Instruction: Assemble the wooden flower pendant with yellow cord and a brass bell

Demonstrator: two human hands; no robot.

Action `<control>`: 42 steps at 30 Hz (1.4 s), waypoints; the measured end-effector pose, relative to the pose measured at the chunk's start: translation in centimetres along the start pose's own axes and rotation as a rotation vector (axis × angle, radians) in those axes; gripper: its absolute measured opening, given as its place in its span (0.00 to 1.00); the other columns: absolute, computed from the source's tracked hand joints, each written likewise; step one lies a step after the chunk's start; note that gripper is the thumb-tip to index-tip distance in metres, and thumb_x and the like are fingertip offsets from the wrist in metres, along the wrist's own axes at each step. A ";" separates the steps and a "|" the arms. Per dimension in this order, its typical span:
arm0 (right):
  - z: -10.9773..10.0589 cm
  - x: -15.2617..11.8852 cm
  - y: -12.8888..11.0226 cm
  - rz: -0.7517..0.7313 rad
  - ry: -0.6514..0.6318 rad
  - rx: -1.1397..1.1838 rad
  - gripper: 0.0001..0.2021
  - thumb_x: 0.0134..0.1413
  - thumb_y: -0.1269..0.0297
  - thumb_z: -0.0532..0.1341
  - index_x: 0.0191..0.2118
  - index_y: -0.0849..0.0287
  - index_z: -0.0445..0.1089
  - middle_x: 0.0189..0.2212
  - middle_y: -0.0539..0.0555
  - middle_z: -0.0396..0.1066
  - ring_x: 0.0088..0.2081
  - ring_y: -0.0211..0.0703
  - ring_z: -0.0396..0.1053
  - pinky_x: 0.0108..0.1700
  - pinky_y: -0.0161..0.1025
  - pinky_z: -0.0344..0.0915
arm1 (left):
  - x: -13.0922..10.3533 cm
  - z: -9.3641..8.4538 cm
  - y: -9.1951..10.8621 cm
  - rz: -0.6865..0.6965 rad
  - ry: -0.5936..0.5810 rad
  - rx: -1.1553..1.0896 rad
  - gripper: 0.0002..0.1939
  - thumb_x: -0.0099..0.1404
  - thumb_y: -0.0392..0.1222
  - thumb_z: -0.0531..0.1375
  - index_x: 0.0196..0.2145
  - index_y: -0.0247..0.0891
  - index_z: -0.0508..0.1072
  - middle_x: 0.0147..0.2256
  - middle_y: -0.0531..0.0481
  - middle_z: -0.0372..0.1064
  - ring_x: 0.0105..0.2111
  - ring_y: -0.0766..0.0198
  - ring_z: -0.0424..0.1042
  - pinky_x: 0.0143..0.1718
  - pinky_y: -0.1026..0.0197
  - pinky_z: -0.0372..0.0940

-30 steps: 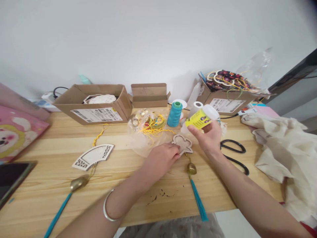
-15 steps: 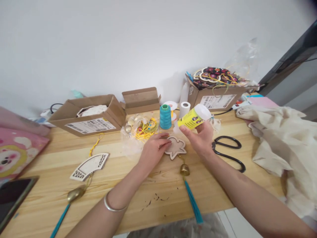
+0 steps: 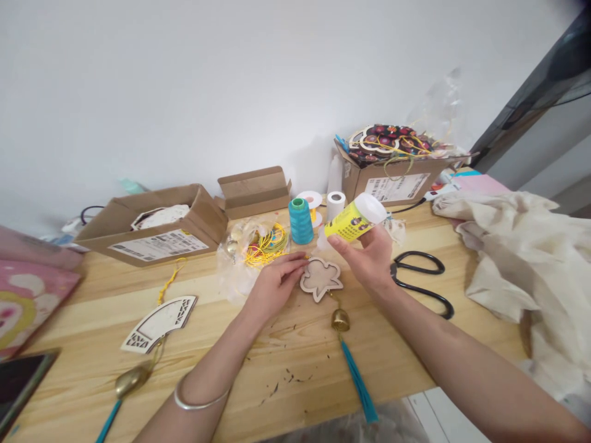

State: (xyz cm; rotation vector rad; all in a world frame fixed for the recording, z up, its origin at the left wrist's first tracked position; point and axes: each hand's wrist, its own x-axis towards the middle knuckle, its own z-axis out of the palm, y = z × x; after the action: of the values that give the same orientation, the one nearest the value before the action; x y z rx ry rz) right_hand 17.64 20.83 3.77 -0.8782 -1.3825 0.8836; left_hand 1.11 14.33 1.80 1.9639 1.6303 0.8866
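Note:
My right hand (image 3: pixel 372 255) is wrapped round a white bottle with a yellow label (image 3: pixel 351 223). The bottle is tilted, its wide end up to the right and its other end low over the table. At the left edge of a flower-like wooden ornament (image 3: pixel 319 278), the fingers of my left hand (image 3: pixel 272 284) are close together and grip its rim. The ornament lies flat, with a raised outline around a recessed middle. From it trail a small brass bell (image 3: pixel 340 320) and a teal tassel (image 3: pixel 359 381).
Left lies a fan-shaped wooden ornament (image 3: pixel 159 323) with a bell (image 3: pixel 132 380). Behind stand a teal thread cone (image 3: pixel 300 221), a bag of yellow cords (image 3: pixel 268 246) and cardboard boxes (image 3: pixel 207 215). Black-handled scissors (image 3: pixel 422 286) and beige cloth (image 3: pixel 512 258) lie right.
The view has shifted slightly. My left fingers have drawn back left from over the ornament to its edge, leaving more of it showing. The bottle stays tilted in my right hand.

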 end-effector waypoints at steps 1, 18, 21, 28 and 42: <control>0.0 0.0 0.0 -0.004 0.001 0.006 0.17 0.35 0.58 0.67 0.34 0.58 0.65 0.31 0.53 0.73 0.31 0.45 0.72 0.34 0.42 0.69 | -0.2 -0.2 -0.1 0.020 -0.010 0.010 0.14 0.62 0.40 0.51 0.42 0.37 0.72 0.46 0.45 0.67 0.46 0.61 0.67 0.48 0.56 0.62; -0.1 0.0 0.1 -0.035 0.015 0.027 0.17 0.34 0.62 0.67 0.35 0.57 0.66 0.30 0.51 0.73 0.31 0.42 0.71 0.33 0.39 0.69 | -1.2 -0.3 -0.2 0.278 -0.055 0.350 0.15 0.63 0.41 0.51 0.45 0.37 0.69 0.50 0.40 0.62 0.49 0.57 0.63 0.49 0.53 0.62; -0.1 0.0 0.2 -0.023 0.003 0.020 0.17 0.35 0.61 0.67 0.35 0.57 0.66 0.30 0.51 0.73 0.30 0.42 0.71 0.33 0.40 0.69 | -1.2 -0.2 -0.2 0.289 -0.048 0.365 0.14 0.63 0.41 0.51 0.44 0.37 0.70 0.49 0.40 0.63 0.49 0.56 0.64 0.48 0.52 0.62; -0.1 0.1 0.2 -0.021 0.005 0.006 0.16 0.35 0.60 0.67 0.33 0.57 0.66 0.29 0.51 0.73 0.30 0.43 0.71 0.32 0.40 0.69 | -1.2 -0.2 -0.5 0.283 -0.052 0.307 0.15 0.63 0.42 0.51 0.46 0.37 0.69 0.49 0.41 0.64 0.48 0.57 0.64 0.49 0.52 0.62; -0.1 0.1 0.2 -0.007 0.005 0.007 0.17 0.34 0.59 0.67 0.33 0.57 0.65 0.29 0.52 0.73 0.30 0.44 0.72 0.33 0.42 0.69 | -1.1 -0.3 -0.6 0.300 -0.067 0.281 0.15 0.62 0.42 0.53 0.45 0.36 0.69 0.48 0.40 0.65 0.47 0.58 0.64 0.48 0.52 0.62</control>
State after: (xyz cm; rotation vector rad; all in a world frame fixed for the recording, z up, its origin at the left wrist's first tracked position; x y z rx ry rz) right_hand 17.72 21.00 3.63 -0.8694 -1.3767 0.8802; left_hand 0.37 13.38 1.41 2.4519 1.5139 0.7146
